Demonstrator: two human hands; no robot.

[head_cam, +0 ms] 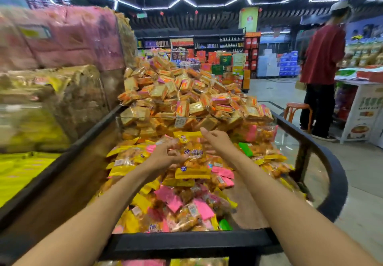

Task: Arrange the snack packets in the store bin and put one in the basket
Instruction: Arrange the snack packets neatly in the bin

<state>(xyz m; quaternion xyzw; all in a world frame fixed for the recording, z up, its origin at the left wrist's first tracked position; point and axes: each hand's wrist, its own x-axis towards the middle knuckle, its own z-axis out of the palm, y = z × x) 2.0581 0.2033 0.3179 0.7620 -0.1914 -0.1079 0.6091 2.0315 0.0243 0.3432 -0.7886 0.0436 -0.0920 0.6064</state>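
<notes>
At the centre of the frame, the left hand (165,157) curls its fingers onto the left edge of a clear snack packet with yellow ends and orange pieces inside (191,155), held upright above the pile. The right hand (216,141) meets the packet's right side with fingers bent behind it; how firmly it grips I cannot tell. Both bare forearms reach in from the bottom corners. Under the packet, a loose heap of yellow, pink and green snack packets (178,201) fills the near compartment of the black-rimmed store bin (192,240). A clear divider panel (267,120) crosses the bin just beyond the hands, and behind it rises a mound of orange and gold wrapped square packets (186,91). At the right edge, well apart, a person in a red shirt (323,58) stands beside an orange stool (297,110).
</notes>
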